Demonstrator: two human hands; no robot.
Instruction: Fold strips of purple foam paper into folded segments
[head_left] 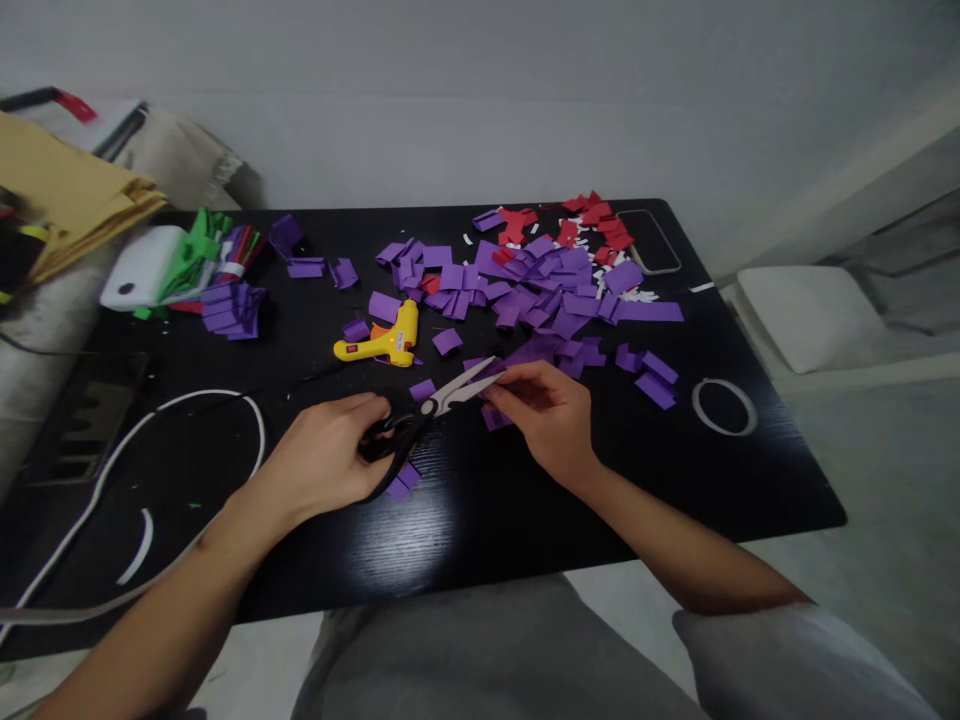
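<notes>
My left hand (330,450) is closed round the black handles of a pair of scissors (431,408). The scissor blades are parted and point right, with their tips by the fingers of my right hand (551,415). That hand pinches a small piece of purple paper (495,416), partly hidden by the fingers and blades. Just beyond both hands lies a loose heap of cut, folded purple paper pieces (547,290). A yellow glue gun (386,340) rests on the black table (480,530) to the left of the heap.
Red paper scraps (600,220) and white bits lie at the back right. A clear tape ring (724,407) is on the right. A white cable (105,470) curves across the left side. Bundled green strips (199,255) sit by a white device (142,265). A stool (810,315) stands beyond.
</notes>
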